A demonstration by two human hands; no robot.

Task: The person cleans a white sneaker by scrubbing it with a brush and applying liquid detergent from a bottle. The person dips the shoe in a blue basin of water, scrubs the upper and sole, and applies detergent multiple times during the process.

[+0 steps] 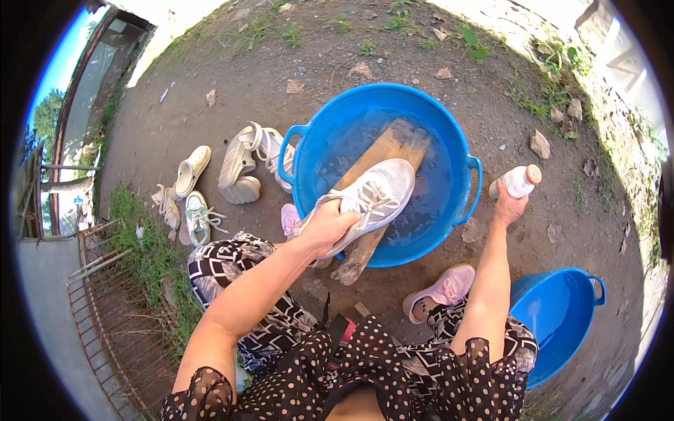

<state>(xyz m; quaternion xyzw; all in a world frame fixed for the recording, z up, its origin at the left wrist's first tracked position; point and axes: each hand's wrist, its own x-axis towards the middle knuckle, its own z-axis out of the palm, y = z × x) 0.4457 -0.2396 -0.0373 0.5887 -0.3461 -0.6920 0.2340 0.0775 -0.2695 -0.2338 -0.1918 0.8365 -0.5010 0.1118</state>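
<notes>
My left hand grips a white lace-up sneaker by its heel end, the toe pointing up and right. The sneaker is over a wooden board, which slants across a round blue plastic tub with two handles. Water lies in this tub. The board's lower end sticks out over the near rim. Right of the tub, my right hand is closed around a white bottle with an orange cap, held over the dirt ground.
Left of the tub stand a chunky beige sandal, a white laced shoe, a cream clog, a green-white sneaker and a small beige shoe. A second blue tub with water is at right. A rusty metal grille lies lower left.
</notes>
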